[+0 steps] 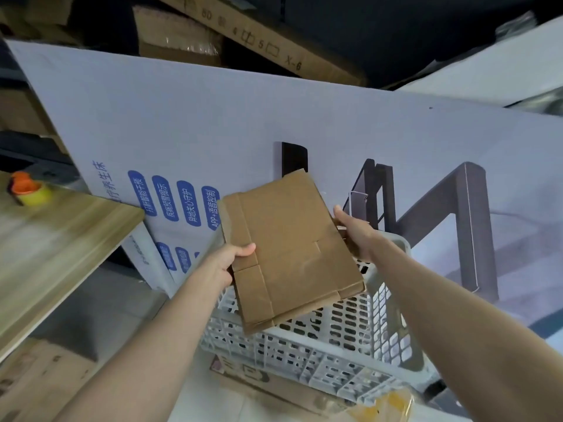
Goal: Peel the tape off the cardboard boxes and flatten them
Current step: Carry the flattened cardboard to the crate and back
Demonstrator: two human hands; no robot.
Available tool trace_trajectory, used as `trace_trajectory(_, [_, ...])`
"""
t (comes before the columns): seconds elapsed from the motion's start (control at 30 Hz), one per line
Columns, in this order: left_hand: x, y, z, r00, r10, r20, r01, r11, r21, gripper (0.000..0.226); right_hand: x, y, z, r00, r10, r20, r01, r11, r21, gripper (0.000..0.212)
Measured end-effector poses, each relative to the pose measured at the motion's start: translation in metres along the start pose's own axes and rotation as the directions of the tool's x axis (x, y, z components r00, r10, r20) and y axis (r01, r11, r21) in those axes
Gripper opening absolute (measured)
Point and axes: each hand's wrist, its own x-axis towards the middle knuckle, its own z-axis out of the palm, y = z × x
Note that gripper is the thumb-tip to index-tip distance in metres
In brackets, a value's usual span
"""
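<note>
Flattened cardboard box (292, 248) grasped at opposite edges by left hand (227, 263) and right hand (355, 231), held above white plastic basket (350, 345). Flattening appears complete; next, lower it into the basket below the grip.

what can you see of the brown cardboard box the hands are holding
The cardboard box is plain brown corrugated board, flattened, with fold creases and flap seams showing. It is held tilted above the white perforated plastic basket. The left hand grips its left edge, thumb on top; the right hand holds its right edge. No tape is clearly visible on the facing side.
</note>
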Motion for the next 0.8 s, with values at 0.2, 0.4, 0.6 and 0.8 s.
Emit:
trace_trajectory(0.2, [-0.005, -0.007, -0.009, 0.992, 0.115, -0.045, -0.122, 0.965, -0.231, 0.045, -0.004, -0.001, -0.006, 0.997, 0.068, 0.023, -0.06, 0.966, -0.25, 0.074])
trace_trajectory(0.4, [-0.014, -0.021, 0.011, 0.985, 0.134, -0.111, -0.172, 0.848, -0.501, 0.028, 0.001, 0.011, 0.02, 0.995, -0.031, 0.091, 0.005, 0.963, 0.268, 0.081])
trace_trajectory(0.6, [-0.026, -0.036, 0.048, 0.993, 0.111, -0.042, -0.114, 0.809, -0.577, 0.017, 0.004, 0.012, 0.045, 0.996, -0.064, 0.057, 0.035, 0.913, 0.406, 0.051])
trace_trajectory(0.8, [-0.015, -0.023, 0.0, 0.967, 0.104, -0.232, -0.189, 0.903, -0.385, 0.072, 0.013, 0.017, 0.0, 0.999, -0.033, 0.014, 0.027, 0.954, 0.3, 0.046])
